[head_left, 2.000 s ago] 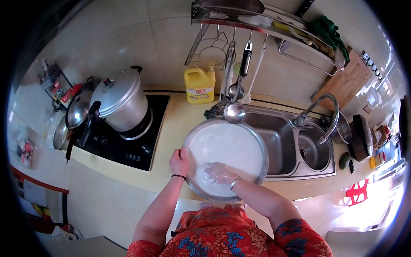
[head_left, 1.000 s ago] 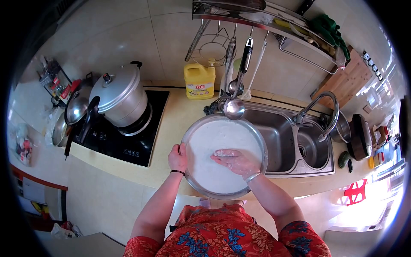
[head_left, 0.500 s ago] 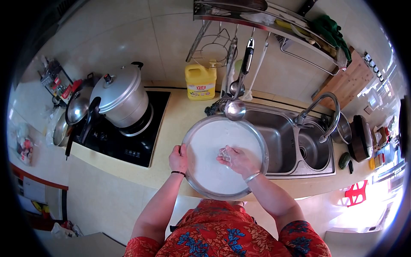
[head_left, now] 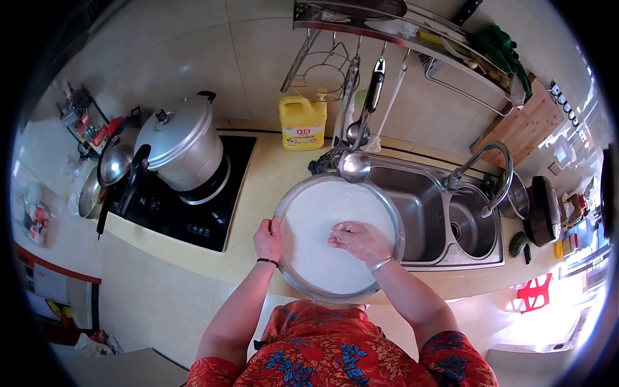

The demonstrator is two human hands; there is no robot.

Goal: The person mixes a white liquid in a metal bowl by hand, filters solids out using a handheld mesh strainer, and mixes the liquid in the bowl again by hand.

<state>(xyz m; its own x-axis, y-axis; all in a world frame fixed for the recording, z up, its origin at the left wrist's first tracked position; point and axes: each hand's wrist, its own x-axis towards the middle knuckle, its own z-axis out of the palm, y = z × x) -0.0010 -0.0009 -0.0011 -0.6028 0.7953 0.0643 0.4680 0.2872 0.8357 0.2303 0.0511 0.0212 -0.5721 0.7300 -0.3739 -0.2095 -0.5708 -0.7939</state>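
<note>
A wide round metal basin (head_left: 394, 213) stands at the counter's front edge, partly in front of the sink. Smooth white stuff (head_left: 309, 251) fills it; whether liquid or powder I cannot tell. My left hand (head_left: 267, 240) is closed on the basin's left rim, thumb over the edge. Above the white surface, right of its middle, is my right hand (head_left: 358, 242). Its fingers are bent and pressed together, with whitish wetness or residue on them. Anything inside those fingers is hidden.
A double sink (head_left: 412, 213) with a curved faucet (head_left: 506, 161) lies to the right. A ladle (head_left: 354, 166) hangs just above the basin's far rim. Left stand a large pot (head_left: 177, 145) on a black cooktop (head_left: 206, 226) and a yellow jug (head_left: 303, 126).
My right hand's fingers have shifted slightly and look more drawn together; the clear glistening bits around them no longer show. My left hand stays on the rim.
</note>
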